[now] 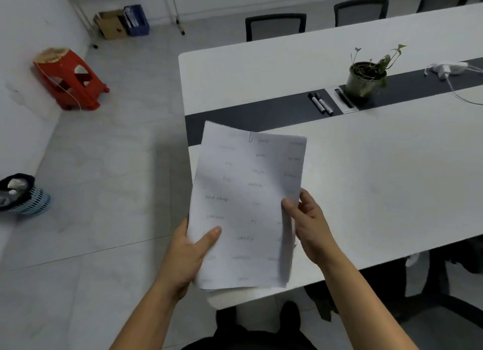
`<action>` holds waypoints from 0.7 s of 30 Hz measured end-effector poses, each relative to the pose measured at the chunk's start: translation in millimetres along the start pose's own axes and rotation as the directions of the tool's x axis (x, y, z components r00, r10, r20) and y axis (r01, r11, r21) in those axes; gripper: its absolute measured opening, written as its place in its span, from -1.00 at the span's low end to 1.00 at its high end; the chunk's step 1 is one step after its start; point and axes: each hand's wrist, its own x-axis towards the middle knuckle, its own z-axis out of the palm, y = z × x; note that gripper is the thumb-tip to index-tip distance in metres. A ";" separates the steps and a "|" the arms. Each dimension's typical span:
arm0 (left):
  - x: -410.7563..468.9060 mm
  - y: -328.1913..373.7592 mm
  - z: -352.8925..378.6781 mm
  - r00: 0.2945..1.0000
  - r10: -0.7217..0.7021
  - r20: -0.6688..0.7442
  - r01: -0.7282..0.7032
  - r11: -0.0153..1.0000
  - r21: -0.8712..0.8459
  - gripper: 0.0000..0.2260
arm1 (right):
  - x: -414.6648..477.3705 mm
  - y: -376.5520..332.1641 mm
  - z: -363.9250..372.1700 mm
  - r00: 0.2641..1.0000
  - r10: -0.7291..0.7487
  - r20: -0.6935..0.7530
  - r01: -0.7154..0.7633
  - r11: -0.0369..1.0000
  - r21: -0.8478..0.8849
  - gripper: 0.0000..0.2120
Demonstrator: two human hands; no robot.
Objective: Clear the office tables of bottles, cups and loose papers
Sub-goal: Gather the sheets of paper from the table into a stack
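A stack of white papers (248, 193) with faint handwriting and a paper clip at its top edge is held above the near left corner of the white office table (379, 172). My left hand (190, 253) grips the stack's lower left edge, thumb on top of the sheets. My right hand (308, 224) pinches the right edge, thumb on the front. No bottles or cups show on the table.
Two black markers (321, 103) lie on the table's dark centre strip beside a potted plant (366, 78). A white power adapter with cables (447, 68) sits far right. On the floor are a red stool (70, 79), a blue waste basket (26, 195) and boxes (121, 23). Chairs (275, 25) stand beyond the table.
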 end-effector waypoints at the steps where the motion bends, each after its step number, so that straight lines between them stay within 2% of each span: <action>1: 0.5 -6.4 -0.7 1.000 -0.015 0.000 0.015 1.000 0.019 -0.67 | 0.1 -0.1 2.1 0.993 -0.106 -0.050 0.103 0.992 -0.069 -0.78; 2: 1.2 -13.7 -1.8 1.000 -0.032 -0.003 0.032 0.999 0.040 -0.65 | 1.3 2.2 4.1 0.978 -0.193 -0.074 0.181 0.972 -0.149 -0.78; 4: 2.5 -29.2 -6.4 0.997 -0.068 -0.021 0.070 0.994 0.085 -0.66 | 3.5 5.1 10.2 0.962 -0.263 -0.070 0.240 0.941 -0.239 -0.79; 6: 4.3 -44.0 -12.0 0.994 -0.093 -0.061 0.098 0.991 0.095 -0.66 | 6.8 9.6 12.9 0.982 -0.182 -0.056 0.162 0.953 -0.255 -0.76; 8: 6.9 -59.4 -16.2 0.987 -0.110 -0.114 0.118 0.991 0.062 -0.65 | 10.6 19.9 9.8 1.000 0.025 -0.015 -0.027 0.975 -0.218 -0.68; 10: 11.7 -76.2 -18.7 0.976 -0.133 -0.175 0.140 0.990 0.027 -0.67 | 8.9 35.8 5.6 0.980 0.194 0.042 -0.174 0.942 -0.287 -0.69; 13: 22.7 -100.1 -19.2 0.963 -0.169 -0.210 0.178 0.984 0.026 -0.70 | 2.9 60.1 6.8 0.973 0.222 0.060 -0.179 0.896 -0.406 -0.71; 17: 41.1 -118.6 -19.1 0.960 -0.144 -0.239 0.175 0.978 0.111 -0.68 | 15.9 94.0 12.5 0.979 0.198 -0.039 -0.193 0.863 -0.467 -0.71; 19: 54.0 -131.3 -22.5 0.961 -0.144 -0.236 0.198 0.954 0.227 -0.61 | 27.3 115.6 9.9 0.967 0.246 -0.069 -0.242 0.791 -0.562 -0.69; 21: 65.1 -146.0 -26.8 0.954 -0.216 -0.208 0.277 0.901 0.335 -0.50 | 34.7 137.5 3.5 0.947 0.314 -0.074 -0.272 0.654 -0.705 -0.66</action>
